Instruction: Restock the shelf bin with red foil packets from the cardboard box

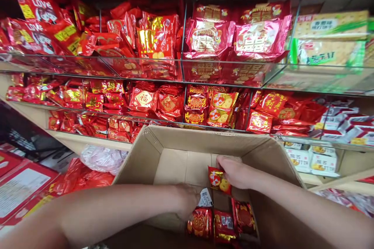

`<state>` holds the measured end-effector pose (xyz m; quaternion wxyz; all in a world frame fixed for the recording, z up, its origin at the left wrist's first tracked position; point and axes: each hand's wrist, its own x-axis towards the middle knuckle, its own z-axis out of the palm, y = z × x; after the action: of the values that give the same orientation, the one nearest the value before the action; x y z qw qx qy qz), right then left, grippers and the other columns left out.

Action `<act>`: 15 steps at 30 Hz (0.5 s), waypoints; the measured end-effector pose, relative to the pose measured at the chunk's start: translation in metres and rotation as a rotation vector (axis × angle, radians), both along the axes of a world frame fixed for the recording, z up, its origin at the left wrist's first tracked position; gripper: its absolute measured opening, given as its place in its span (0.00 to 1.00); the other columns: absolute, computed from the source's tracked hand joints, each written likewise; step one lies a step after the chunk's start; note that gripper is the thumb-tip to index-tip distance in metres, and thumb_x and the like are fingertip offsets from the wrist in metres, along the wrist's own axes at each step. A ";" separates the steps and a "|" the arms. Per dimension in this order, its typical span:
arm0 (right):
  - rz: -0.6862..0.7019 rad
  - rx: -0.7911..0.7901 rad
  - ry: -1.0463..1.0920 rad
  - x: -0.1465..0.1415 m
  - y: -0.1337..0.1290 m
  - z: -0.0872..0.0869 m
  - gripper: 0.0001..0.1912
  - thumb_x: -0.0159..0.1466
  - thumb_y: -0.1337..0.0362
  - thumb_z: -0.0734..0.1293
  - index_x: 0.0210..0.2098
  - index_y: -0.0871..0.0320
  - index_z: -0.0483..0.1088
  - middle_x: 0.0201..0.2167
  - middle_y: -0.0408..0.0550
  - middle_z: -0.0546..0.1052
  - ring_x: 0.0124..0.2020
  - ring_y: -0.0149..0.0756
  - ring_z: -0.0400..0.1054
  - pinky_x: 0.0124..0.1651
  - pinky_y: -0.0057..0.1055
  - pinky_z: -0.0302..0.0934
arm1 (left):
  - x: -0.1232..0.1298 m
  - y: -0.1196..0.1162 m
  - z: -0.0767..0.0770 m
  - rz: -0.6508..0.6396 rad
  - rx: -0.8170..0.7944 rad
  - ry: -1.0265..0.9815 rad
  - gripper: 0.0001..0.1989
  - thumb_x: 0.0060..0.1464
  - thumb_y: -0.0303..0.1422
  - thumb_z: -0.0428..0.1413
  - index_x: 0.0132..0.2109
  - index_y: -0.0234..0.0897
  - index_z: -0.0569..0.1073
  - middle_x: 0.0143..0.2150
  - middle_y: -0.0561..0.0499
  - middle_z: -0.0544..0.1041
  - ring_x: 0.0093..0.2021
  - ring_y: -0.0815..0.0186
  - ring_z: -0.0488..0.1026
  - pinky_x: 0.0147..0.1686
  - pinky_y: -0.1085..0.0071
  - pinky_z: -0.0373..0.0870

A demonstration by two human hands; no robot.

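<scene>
Both hands reach down into an open cardboard box [172, 165] in front of the shelves. Pinched at its upper edge, a red biscuit packet [218, 181] with cookies printed on it hangs from my right hand [233, 170]. My left hand [187, 201] is slightly blurred, its fingers closed at a packet showing a white printed label [205, 197]; most of that grip is hidden behind the hand. Below them on the box floor lie several more red packets, among them one with a round gold pattern [200, 222] and a darker one [244, 216] at the right.
Tiered shelves with clear dividers hold red snack packets [143, 99], pink packets [209, 37], green-and-yellow cracker packs [329, 52] and white packets [323, 159]. At the left are red plastic bags [82, 177], a clear plastic bag [102, 158] and a red carton [22, 190].
</scene>
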<state>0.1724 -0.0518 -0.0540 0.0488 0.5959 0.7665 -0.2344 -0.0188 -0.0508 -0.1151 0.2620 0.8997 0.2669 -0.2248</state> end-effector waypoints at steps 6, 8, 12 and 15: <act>0.045 -0.099 -0.151 -0.005 0.009 -0.028 0.14 0.48 0.79 0.61 0.34 0.62 0.66 0.34 0.51 0.72 0.36 0.34 0.66 0.34 0.22 0.55 | 0.005 -0.015 -0.006 -0.005 0.114 0.047 0.21 0.47 0.34 0.51 0.50 0.30 0.65 0.47 0.39 0.68 0.47 0.55 0.66 0.46 0.63 0.64; 0.056 -0.101 -0.178 -0.002 0.006 -0.027 0.13 0.50 0.78 0.60 0.35 0.64 0.67 0.37 0.55 0.71 0.39 0.36 0.66 0.38 0.24 0.55 | 0.003 -0.018 -0.012 0.030 0.096 0.008 0.18 0.47 0.34 0.51 0.46 0.32 0.68 0.46 0.41 0.69 0.46 0.56 0.66 0.45 0.65 0.64; 0.072 -0.111 -0.219 0.003 -0.002 -0.017 0.15 0.54 0.77 0.57 0.39 0.64 0.67 0.41 0.59 0.70 0.43 0.40 0.65 0.41 0.28 0.56 | 0.001 -0.019 -0.024 0.084 0.084 -0.019 0.18 0.43 0.34 0.55 0.44 0.32 0.68 0.43 0.42 0.70 0.45 0.55 0.67 0.44 0.64 0.64; 0.074 -0.204 -0.242 0.004 -0.018 -0.015 0.11 0.50 0.76 0.62 0.33 0.64 0.71 0.34 0.56 0.74 0.36 0.40 0.69 0.33 0.28 0.59 | 0.000 -0.018 -0.030 0.148 0.017 -0.058 0.18 0.41 0.34 0.57 0.43 0.36 0.69 0.42 0.45 0.70 0.43 0.57 0.67 0.42 0.65 0.65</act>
<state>0.1763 -0.0696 -0.0693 0.2099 0.5831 0.7486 -0.2356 -0.0183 -0.0691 -0.1448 0.2780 0.8860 0.3266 -0.1764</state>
